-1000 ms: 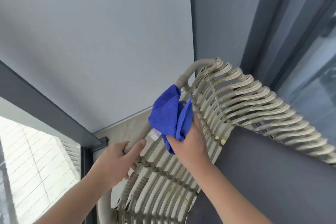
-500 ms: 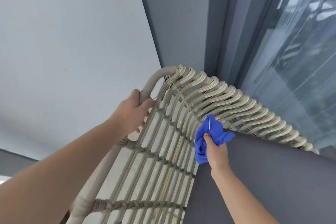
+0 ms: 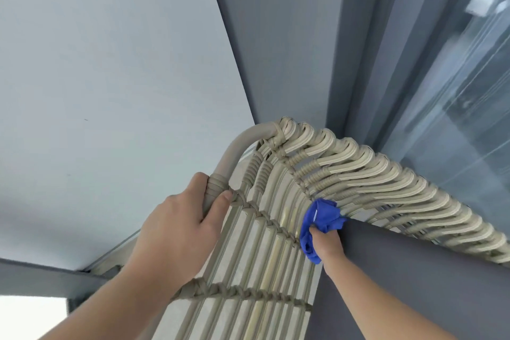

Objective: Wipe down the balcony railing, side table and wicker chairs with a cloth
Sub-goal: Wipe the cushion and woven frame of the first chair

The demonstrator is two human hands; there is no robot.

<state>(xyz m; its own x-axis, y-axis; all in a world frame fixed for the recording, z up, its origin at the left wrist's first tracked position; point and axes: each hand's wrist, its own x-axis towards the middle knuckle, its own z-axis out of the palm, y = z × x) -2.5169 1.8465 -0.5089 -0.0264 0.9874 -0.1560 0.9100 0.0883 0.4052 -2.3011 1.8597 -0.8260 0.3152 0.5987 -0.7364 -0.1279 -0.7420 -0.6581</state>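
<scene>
A beige wicker chair [image 3: 358, 168] fills the lower middle of the head view, its woven side and curved back meeting at a corner. My left hand [image 3: 176, 226] grips the chair's round frame tube near the top bend. My right hand [image 3: 327, 243] holds a bunched blue cloth [image 3: 320, 218] and presses it against the weave where the side meets the back, just above the dark grey seat cushion [image 3: 414, 284]. Part of the cloth hangs below my fingers.
A pale wall [image 3: 96, 77] stands behind the chair on the left. A dark grey door frame [image 3: 317, 50] and a glass pane [image 3: 463, 119] rise on the right. A dark railing bar [image 3: 41, 279] crosses the lower left corner.
My right hand has slid the cloth from the frame's top bend down into the inner corner by the cushion. My left hand moved up the frame tube. The view swung right.
</scene>
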